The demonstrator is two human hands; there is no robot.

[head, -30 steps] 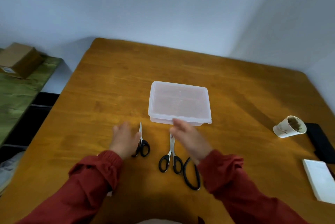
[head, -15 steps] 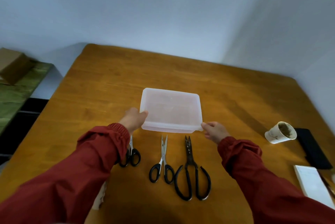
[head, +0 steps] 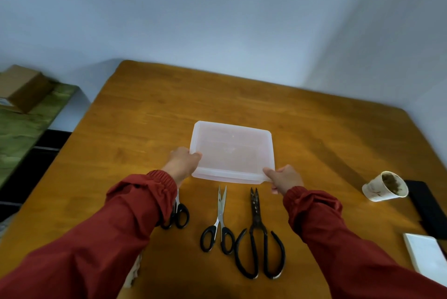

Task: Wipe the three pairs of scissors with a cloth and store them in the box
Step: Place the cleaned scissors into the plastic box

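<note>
A translucent lidded plastic box sits mid-table. My left hand grips its near left corner, thumb on the lid. My right hand pinches its near right corner. In a row in front of the box lie three pairs of scissors: a small black-handled pair half hidden under my left sleeve, a slim steel pair with black loops, and a large dark iron pair. A bit of whitish cloth peeks from under my left forearm.
The wooden table reaches to the wall. At the right stand a tilted paper cup, a black flat object and a white box. Left of the table are a green cover and a cardboard box.
Both hands went from hovering over the scissors to the box's near corners and now hold them. The head view shifted, so all three pairs of scissors show.
</note>
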